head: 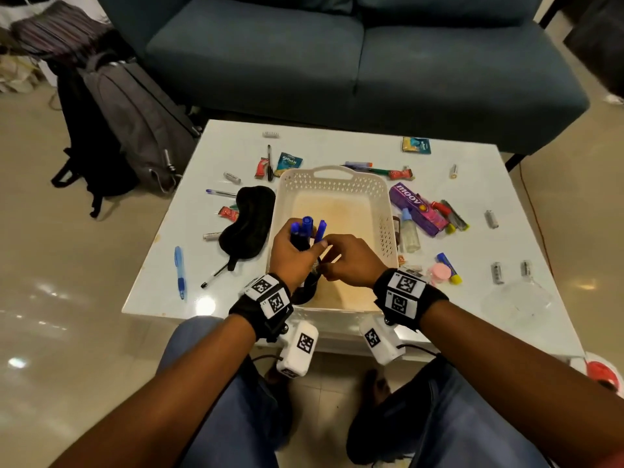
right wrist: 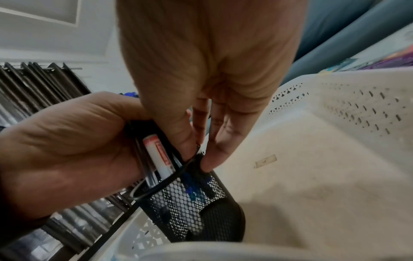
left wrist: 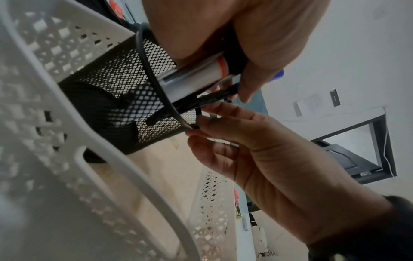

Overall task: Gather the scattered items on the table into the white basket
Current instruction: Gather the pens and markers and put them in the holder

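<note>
1. Head view. The left hand (head: pixel 292 255) grips a bundle of blue-capped markers (head: pixel 307 228) that stand in a black mesh pen cup (head: pixel 309 285), fingers curled round them. The right hand (head: pixel 351 260) meets it just to the right, fingers bent toward the cup's rim. Both work inside the near end of the white basket (head: pixel 332 179), which sits mid-desk (head: pixel 236 140). To the left of the hands lie a black eye mask (head: pixel 250 221) and a blue pen (head: pixel 180 271); to their right, a purple box (head: pixel 417 207) and a clear bottle (head: pixel 409 231); none is in the basket.

2. Left wrist view. The left hand's fingers (left wrist: pixel 257 58) are clenched on the markers (left wrist: pixel 196 72) above the cup's rim. The mesh cup (left wrist: pixel 116 98) rests tilted against the basket wall (left wrist: pixel 55 46). The right hand's fingertips (left wrist: pixel 202 128) pinch the rim's near edge.

3. Right wrist view. Thumb and forefinger of the right hand (right wrist: pixel 210 98) pinch the wire rim; the cup's base (right wrist: pixel 221 220) sits on the basket floor (right wrist: pixel 312 185), below the fingers.

4. Step in hand, as judged: seating the loaded cup in the basket. The next move calls for releasing both grasps without tipping the cup, then reaching for the loose items on the desk.
</note>
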A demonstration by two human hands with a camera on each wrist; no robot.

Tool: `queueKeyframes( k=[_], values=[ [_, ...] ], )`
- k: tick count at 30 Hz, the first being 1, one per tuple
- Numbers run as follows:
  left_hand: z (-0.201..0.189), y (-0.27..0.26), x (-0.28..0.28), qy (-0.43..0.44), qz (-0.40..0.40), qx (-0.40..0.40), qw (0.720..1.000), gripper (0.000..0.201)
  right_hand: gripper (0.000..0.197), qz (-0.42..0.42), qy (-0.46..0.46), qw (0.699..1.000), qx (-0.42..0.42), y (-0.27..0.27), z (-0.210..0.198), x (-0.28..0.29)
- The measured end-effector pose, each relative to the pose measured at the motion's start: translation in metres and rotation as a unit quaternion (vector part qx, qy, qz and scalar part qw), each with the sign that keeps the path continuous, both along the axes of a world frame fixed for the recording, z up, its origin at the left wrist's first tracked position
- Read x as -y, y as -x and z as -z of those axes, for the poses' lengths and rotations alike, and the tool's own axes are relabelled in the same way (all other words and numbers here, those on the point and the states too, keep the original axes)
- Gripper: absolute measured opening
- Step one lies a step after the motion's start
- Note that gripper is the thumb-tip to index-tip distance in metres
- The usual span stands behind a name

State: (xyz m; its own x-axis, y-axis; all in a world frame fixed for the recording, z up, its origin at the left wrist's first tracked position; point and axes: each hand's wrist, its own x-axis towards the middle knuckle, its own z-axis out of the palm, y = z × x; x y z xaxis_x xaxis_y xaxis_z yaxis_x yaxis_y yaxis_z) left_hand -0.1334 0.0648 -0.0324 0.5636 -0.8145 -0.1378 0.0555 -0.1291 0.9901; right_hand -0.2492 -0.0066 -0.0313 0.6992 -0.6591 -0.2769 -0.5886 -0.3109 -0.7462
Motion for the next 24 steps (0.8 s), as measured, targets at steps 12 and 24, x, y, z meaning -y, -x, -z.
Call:
queueKeyframes(
  k=[12, 24],
  values=[
    [-0.013, -0.03, -0.006, 0.032, 0.035, 0.129, 0.991, 0.044, 0.035, 0.029, 0.029, 0.999, -0.023, -0.003, -0.007, 0.001],
    [-0.06, -0.163, -0.069, -0.074, 0.062, 0.269, 0.958, 0.017, 0.015, 0.03, 0.244, 0.965, 0.09, -0.044, -0.115, -0.018]
  ],
)
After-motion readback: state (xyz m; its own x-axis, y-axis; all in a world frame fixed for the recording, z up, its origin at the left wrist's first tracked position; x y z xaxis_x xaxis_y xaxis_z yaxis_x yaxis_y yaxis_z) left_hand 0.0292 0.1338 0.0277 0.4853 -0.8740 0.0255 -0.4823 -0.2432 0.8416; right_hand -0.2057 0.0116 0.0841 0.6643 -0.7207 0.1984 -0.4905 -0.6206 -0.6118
